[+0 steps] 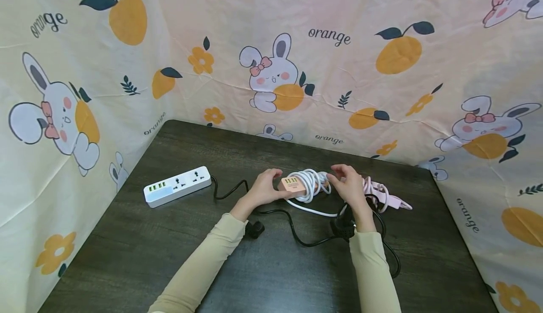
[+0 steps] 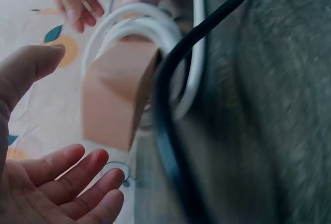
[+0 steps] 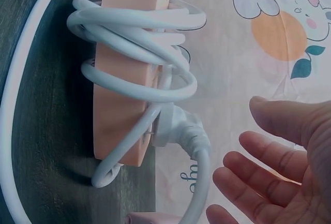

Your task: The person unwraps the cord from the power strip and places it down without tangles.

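An orange power strip (image 1: 292,185) lies on the dark table, wound with a white cord (image 1: 311,183). In the right wrist view the white plug (image 3: 178,125) sits against the strip's side near one end. My left hand (image 1: 264,189) is at the strip's left end, thumb and fingers spread; the left wrist view shows a gap between the fingers (image 2: 83,177) and the strip's end (image 2: 111,100). My right hand (image 1: 349,188) stays just off the opposite end, its fingers (image 3: 258,182) loosely bent and holding nothing.
A white power strip (image 1: 178,185) lies at the left, its black cord (image 1: 292,223) crossing the table in front of the orange strip. A black plug (image 1: 254,229) rests near the left wrist. Beyond the right hand lies a pink power strip (image 1: 383,197) with its cord wound on.
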The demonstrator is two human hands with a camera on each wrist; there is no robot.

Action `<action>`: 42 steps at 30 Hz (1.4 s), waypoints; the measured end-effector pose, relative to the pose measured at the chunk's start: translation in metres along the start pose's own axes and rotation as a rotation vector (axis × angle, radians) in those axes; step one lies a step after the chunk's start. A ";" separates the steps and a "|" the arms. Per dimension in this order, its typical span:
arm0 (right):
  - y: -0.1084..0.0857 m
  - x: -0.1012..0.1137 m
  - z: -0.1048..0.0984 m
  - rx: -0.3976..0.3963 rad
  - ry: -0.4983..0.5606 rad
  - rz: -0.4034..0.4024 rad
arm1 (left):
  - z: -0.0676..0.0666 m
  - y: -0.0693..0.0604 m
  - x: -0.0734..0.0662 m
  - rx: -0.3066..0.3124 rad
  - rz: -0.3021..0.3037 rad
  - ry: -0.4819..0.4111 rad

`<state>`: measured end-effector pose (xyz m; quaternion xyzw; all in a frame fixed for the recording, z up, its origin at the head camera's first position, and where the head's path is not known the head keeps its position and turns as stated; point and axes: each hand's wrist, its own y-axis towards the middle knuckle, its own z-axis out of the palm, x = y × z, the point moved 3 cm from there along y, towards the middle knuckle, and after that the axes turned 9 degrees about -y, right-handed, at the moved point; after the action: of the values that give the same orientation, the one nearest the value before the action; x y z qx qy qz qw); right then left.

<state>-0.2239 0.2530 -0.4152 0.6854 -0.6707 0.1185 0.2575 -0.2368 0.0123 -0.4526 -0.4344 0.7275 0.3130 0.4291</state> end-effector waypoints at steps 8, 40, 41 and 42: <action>0.001 -0.001 0.003 -0.007 0.004 0.005 | 0.017 0.001 0.004 -0.005 -0.005 -0.028; 0.000 0.011 -0.006 -0.023 0.007 -0.003 | 0.006 0.009 0.022 -0.253 -0.004 -0.163; 0.000 0.013 -0.008 -0.035 0.008 -0.011 | 0.005 0.008 0.022 -0.256 0.004 -0.177; -0.001 0.016 -0.010 -0.049 0.009 -0.024 | 0.003 0.008 0.021 -0.259 0.010 -0.190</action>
<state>-0.2203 0.2447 -0.3989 0.6865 -0.6638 0.1021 0.2785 -0.2483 0.0103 -0.4723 -0.4508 0.6394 0.4461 0.4347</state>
